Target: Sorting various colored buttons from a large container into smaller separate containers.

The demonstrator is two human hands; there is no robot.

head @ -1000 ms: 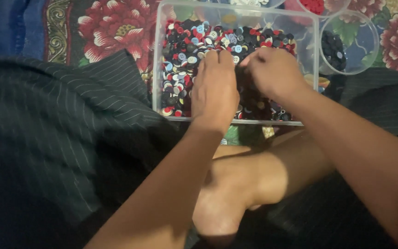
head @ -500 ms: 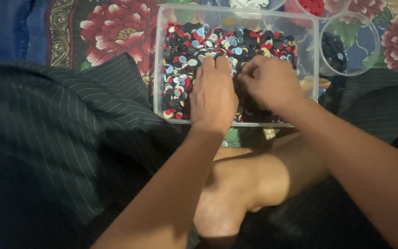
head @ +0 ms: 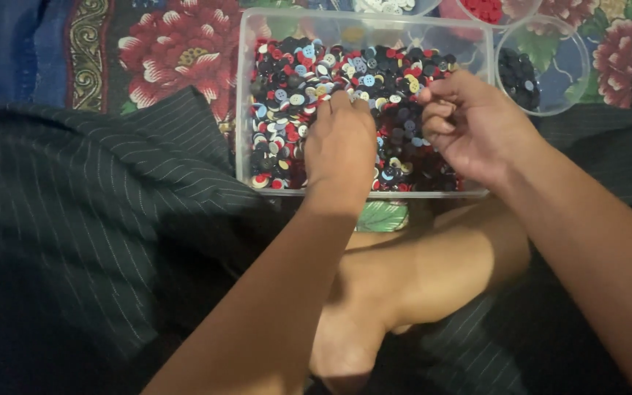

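1. Clear plastic box (head: 243, 110) sits on a floral cloth (head: 177, 51) in front of the person's crossed legs, filled with mixed buttons (head: 287, 110): red, black, blue, white, yellow.
2. Left hand (head: 341, 143) rests palm down on the button pile, fingertips curled down into it; whether it pinches one, cannot tell.
3. Right hand (head: 469, 124) hovers over the box's right half, fingers curled in, thumb and forefinger pressed together as if on a single button; the button itself is too small to see.
4. Round clear tub (head: 568, 95), just right of the box, holds dark buttons.
5. Handling judgement: buttons are light, hard, smooth, likely slippery; best pinched by the rim, one at a time.
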